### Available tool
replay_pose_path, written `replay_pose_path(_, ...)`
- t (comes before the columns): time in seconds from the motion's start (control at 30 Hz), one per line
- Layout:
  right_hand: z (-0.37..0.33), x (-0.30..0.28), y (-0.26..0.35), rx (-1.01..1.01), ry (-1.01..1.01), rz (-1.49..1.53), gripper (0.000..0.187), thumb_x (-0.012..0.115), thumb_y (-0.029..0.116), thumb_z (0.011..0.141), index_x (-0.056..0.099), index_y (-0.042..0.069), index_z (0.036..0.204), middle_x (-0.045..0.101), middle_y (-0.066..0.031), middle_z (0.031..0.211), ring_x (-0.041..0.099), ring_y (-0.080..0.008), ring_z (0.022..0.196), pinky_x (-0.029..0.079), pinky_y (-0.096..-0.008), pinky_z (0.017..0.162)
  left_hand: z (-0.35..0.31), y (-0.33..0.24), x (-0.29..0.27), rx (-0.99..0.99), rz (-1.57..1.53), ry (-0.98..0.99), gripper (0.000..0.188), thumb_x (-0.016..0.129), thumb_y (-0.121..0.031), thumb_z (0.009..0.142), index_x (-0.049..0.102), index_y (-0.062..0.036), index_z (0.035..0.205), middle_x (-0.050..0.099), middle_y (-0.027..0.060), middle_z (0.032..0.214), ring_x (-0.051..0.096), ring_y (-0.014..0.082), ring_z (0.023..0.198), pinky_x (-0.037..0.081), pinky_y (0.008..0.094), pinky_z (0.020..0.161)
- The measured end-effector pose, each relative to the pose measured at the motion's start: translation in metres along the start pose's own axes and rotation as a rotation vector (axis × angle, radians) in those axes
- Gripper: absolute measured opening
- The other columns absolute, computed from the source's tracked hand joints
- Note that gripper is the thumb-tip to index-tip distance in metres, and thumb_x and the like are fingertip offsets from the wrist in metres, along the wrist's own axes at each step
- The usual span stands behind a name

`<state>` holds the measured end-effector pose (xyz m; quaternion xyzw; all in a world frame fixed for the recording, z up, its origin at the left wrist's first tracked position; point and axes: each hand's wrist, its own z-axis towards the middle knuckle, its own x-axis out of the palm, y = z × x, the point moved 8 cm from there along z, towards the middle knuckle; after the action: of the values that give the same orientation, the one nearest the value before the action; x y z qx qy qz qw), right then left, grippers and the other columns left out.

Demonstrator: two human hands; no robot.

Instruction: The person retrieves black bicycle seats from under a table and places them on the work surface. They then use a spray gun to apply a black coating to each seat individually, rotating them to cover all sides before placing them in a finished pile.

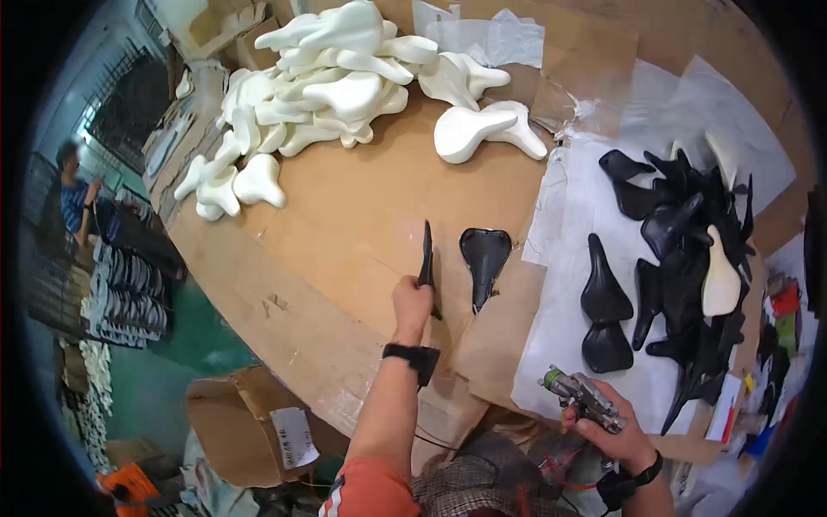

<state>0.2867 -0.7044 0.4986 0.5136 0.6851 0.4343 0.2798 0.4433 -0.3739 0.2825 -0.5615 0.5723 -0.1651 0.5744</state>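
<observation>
My left hand [412,303] is closed around a thin black bicycle saddle base [427,248], held edge-on over the cardboard-covered table. Just right of it lies another black saddle base [487,257], its hollow side up and its narrow end toward me. My right hand [624,438] grips a metal spray gun [588,401] with a green tip, near the table's front edge. Whether a finger presses its trigger I cannot tell. Beyond the gun, two black saddle pieces [606,297] rest end to end on white paper.
White foam saddle pads [345,90] form a big heap at the far left. Black saddle covers [680,284] are piled at the right, with a cream pad [721,276] on them. A cardboard box [237,422] stands at the near left. A person [73,194] is in the left background.
</observation>
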Motion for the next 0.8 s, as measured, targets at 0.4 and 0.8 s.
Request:
replay_pose_path(0.4,-0.001,0.004,0.059,-0.222,-0.008,-0.001,0.055,0.066,0.014,0.081,0.041,-0.003,0.126,0.059,-0.0063,0.089,0.059,-0.0125,0.081,0.05,-0.0277,0.073,-0.086,0.068,-0.011,-0.371,-0.804,0.173,0.016,0.051,0.002,0.082,0.059,0.0015,0.096,0.063,0.0064,0.082,0.061,0.0173,0.065,0.053,0.0295,0.061)
replay_pose_path(0.8,-0.021,-0.026,0.008,-0.071,-0.095,-0.081,0.054,0.066,0.013,0.082,0.04,0.0,0.128,0.06,-0.0052,0.097,0.056,-0.0096,0.088,0.047,-0.0258,0.079,0.025,-0.02,-0.039,0.186,0.126,-0.3,0.035,0.064,-0.019,0.072,0.062,0.0064,0.097,0.064,0.0228,0.086,0.062,0.0357,0.083,0.048,0.0384,0.076)
